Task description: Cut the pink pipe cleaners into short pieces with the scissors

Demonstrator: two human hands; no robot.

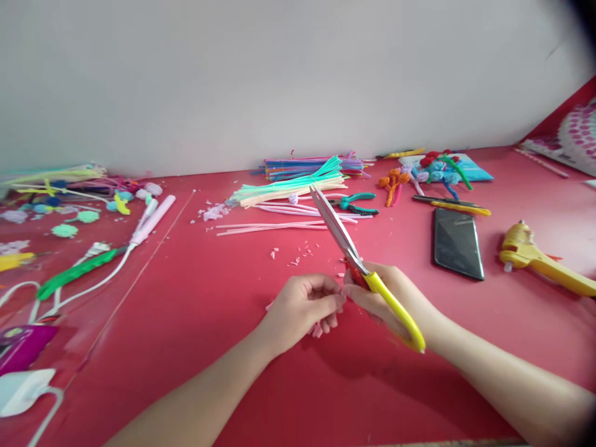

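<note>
The right hand (410, 298) is closed around the scissors (374, 282), blades angled up and away, probably so its fingertips can meet the left hand (300, 310). The left thumb and forefinger are pinched together; I cannot tell what they grip. Pink bits (317, 331) show beneath. Pipe cleaners (270, 228) lie ahead on the table (209, 310), seemingly for easy reach.
</note>
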